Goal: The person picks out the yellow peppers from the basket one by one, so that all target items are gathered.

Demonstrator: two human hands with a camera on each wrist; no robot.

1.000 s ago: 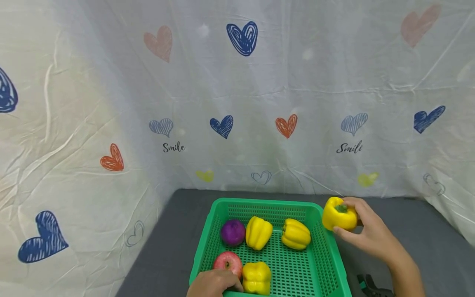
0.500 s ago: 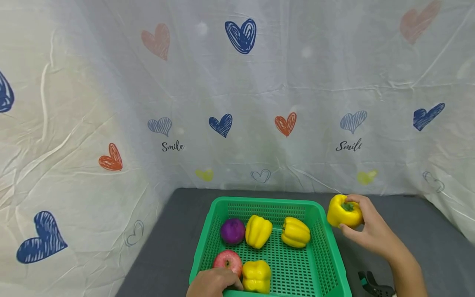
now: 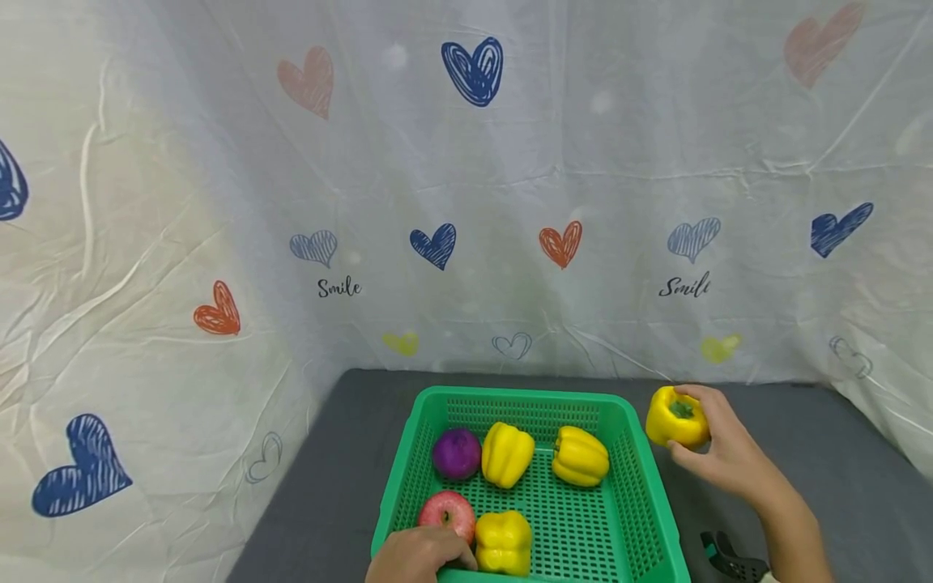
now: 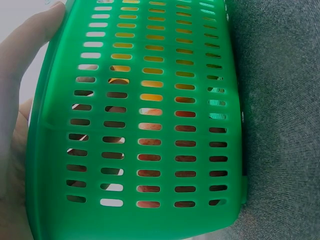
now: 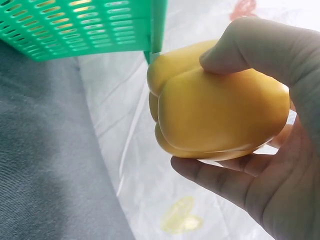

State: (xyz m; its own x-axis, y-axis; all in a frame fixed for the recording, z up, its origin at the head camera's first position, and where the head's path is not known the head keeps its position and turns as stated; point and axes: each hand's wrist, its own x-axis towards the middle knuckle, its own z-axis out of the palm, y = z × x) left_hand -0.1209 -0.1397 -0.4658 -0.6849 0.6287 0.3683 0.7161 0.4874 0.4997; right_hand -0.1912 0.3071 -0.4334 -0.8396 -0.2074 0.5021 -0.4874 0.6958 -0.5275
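i lose part of the left hand [image 3: 424, 555] below; it grips the green basket [image 3: 523, 394] by its near rim, partly hiding one apple [image 3: 446, 512]. three yellow peppers [image 3: 580, 457] and one purple ball [image 3: 457, 454] lie inside. just outside, right, the right hand [image 3: 732, 453], spread wide, pinches the fourth pepper [image 3: 669, 424], stem facing the head camera, long axis foreshortened.

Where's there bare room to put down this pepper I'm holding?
Inside the green basket, the near-right floor is bare, between the near pepper, rear-right pepper and right wall. The dark table left of it is bare too. The basket's left side is crowded: purple ball, apple, rear-left pepper, left hand.
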